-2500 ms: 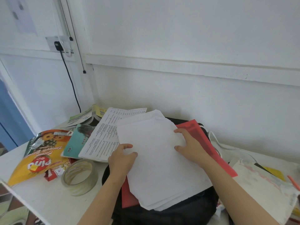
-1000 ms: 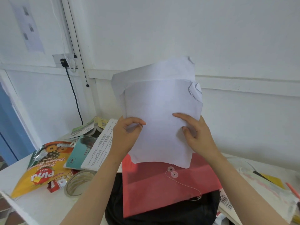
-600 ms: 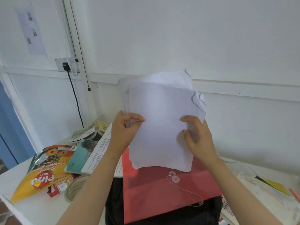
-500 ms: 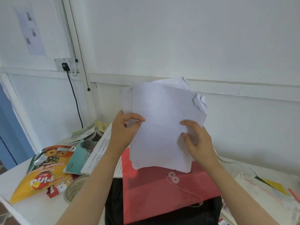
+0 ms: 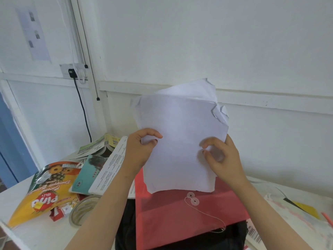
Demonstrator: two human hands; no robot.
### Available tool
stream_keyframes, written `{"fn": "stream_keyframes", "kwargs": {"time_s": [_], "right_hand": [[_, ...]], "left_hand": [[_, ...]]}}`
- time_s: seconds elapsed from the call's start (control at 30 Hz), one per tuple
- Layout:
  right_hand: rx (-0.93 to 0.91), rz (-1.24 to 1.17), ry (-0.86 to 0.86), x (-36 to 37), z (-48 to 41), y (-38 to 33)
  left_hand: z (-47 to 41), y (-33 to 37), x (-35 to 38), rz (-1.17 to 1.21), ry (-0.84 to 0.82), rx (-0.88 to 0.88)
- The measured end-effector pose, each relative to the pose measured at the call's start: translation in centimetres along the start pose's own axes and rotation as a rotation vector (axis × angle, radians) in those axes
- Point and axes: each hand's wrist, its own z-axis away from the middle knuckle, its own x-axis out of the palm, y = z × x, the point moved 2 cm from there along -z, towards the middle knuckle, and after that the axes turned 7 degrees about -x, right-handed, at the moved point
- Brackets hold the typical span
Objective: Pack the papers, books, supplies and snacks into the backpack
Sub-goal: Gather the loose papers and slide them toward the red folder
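Observation:
I hold a stack of white papers (image 5: 180, 134) upright, its bottom edge resting on a red string-tie envelope (image 5: 180, 217). My left hand (image 5: 139, 150) pinches the stack's left edge. My right hand (image 5: 222, 157) grips the right edge, fingers curled in front. The envelope lies on a black backpack (image 5: 126, 228), mostly hidden beneath it. To the left lie a yellow pineapple snack bag (image 5: 45, 192), a teal book (image 5: 86, 174), a printed booklet (image 5: 110, 168) and a tape roll (image 5: 81, 210).
A white table (image 5: 36, 235) stands against a white wall. An open magazine (image 5: 97, 147) lies at the back left, under a wall socket with a black cable (image 5: 82, 105). More papers and a yellow item (image 5: 304, 208) lie on the right. A small red packet (image 5: 59, 212) sits by the tape.
I lifted the papers off the red envelope and stood them upright. In the last second they lowered slightly and my right fingers curled in on the front sheet.

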Motion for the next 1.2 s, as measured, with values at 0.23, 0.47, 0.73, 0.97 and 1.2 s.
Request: {"fn": "stream_keyframes", "kwargs": {"time_s": [0.23,0.47,0.73,0.97,1.2], "right_hand": [[-0.07,-0.016,0.047,-0.6,-1.2,-1.0],[-0.061,0.059,-0.022,-0.8,-2.4,-1.5],[-0.022,-0.033,0.086,0.1,-0.4,-1.3],[0.068,-0.153,0.103,0.0,-0.8,-1.9],[-0.019,-0.119,0.144,-0.3,-2.0,-2.4]], "left_hand": [[-0.6,1.1,-0.6,0.054,-0.073,0.027],[-0.5,2.4,-0.9,0.031,-0.05,0.084],[-0.2,0.5,-1.2,0.052,-0.023,-0.002],[0.0,0.6,-1.2,0.053,-0.02,0.002],[-0.1,1.0,-1.0,0.042,-0.036,0.009]]}}
